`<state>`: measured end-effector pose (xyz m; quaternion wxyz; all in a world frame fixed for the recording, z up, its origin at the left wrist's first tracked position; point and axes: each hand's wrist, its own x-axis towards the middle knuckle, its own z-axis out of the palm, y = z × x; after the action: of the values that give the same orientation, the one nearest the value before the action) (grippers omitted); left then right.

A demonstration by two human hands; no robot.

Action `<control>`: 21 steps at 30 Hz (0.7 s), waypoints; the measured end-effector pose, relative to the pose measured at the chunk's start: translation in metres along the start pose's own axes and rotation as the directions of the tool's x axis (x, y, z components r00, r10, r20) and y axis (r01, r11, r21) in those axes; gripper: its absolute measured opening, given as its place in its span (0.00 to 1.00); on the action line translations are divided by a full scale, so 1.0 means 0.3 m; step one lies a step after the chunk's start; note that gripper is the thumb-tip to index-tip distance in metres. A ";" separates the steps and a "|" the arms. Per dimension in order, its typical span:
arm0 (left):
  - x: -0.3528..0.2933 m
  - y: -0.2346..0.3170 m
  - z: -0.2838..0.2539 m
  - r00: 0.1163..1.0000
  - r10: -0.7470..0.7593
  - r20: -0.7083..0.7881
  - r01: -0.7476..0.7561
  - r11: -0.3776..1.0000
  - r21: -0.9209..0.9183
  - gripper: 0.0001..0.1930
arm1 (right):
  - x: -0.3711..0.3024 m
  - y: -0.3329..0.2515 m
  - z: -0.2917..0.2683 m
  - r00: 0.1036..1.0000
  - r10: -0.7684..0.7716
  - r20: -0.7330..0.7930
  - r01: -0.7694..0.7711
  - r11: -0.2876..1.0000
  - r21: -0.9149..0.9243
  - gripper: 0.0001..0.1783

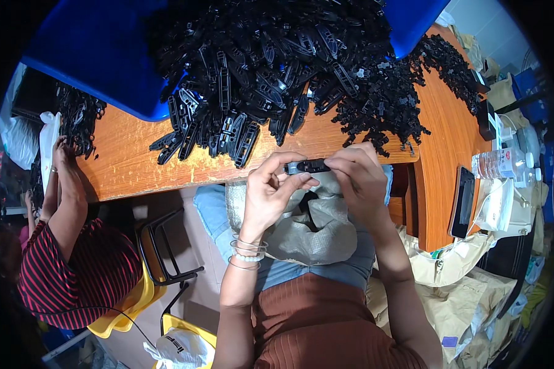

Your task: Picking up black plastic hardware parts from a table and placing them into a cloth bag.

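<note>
Just past the table's front edge, a small elongated black plastic part (311, 165) is held between my two hands. My left hand (269, 190) pinches its left end between thumb and fingers, with bangles and a pale bracelet on the wrist. The fingers of my right hand (362, 179) close on its right end and hide some of it. Beyond my hands, a large heap of long black plastic parts (228, 123) spills out onto the wooden table (126, 147). Small black pieces (375, 104) are heaped beside it, to the right.
A blue bin (98, 61) lies behind the heap. A grey woven sack (326, 237) rests on my lap. To the right are a phone (463, 202) and water bottles (498, 164). At the left sits a person in a striped top (92, 264), near a folding chair (166, 246).
</note>
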<state>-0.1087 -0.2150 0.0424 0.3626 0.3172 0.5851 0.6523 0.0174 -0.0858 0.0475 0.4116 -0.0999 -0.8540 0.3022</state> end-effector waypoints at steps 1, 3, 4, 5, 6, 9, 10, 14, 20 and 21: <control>0.001 0.003 0.001 1.000 0.003 0.020 -0.002 0.999 -0.050 0.12 | -0.003 0.000 0.000 1.000 0.000 0.000 0.000 1.000 -0.001 0.09; 0.003 -0.001 0.006 1.000 0.012 0.022 -0.010 0.997 -0.082 0.11 | -0.011 0.000 0.001 0.998 -0.067 0.011 0.067 0.997 -0.036 0.09; 0.004 -0.005 0.004 1.000 0.020 0.020 -0.017 0.993 -0.113 0.11 | -0.012 -0.002 0.003 0.998 -0.068 0.012 0.069 0.997 -0.033 0.09; 0.005 -0.008 0.000 1.000 0.020 0.018 -0.018 0.994 -0.112 0.11 | -0.014 -0.006 0.002 1.000 0.019 -0.020 -0.018 0.998 0.067 0.10; 0.005 -0.009 -0.005 0.999 -0.001 0.045 0.005 0.996 -0.091 0.11 | -0.015 -0.008 0.002 0.993 0.110 -0.043 -0.101 0.980 0.169 0.10; 0.001 -0.001 -0.008 0.998 -0.031 0.063 0.036 0.996 -0.082 0.11 | -0.016 -0.011 -0.002 0.995 0.084 0.049 -0.089 0.990 0.109 0.12; 0.000 0.005 -0.005 0.998 -0.037 0.052 0.042 0.994 -0.097 0.10 | -0.019 -0.008 -0.001 0.995 0.084 0.048 -0.088 0.990 0.107 0.12; -0.005 0.006 0.007 0.997 -0.066 0.036 0.070 0.990 -0.119 0.10 | -0.026 0.003 0.001 0.993 -0.096 0.068 0.097 0.995 -0.006 0.12; -0.032 -0.020 -0.003 1.000 0.000 0.009 -0.001 0.999 0.044 0.10 | -0.058 -0.026 -0.015 0.809 0.466 0.358 -0.554 0.808 0.200 0.15; -0.039 -0.019 -0.005 0.999 -0.030 0.027 0.030 0.999 0.021 0.10 | -0.072 -0.017 -0.014 0.791 0.452 0.413 -0.576 0.778 0.251 0.16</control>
<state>-0.1031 -0.2255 0.0368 0.3770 0.3208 0.5915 0.6365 0.0349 -0.0971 0.0386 0.1740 -0.2024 -0.7776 0.5692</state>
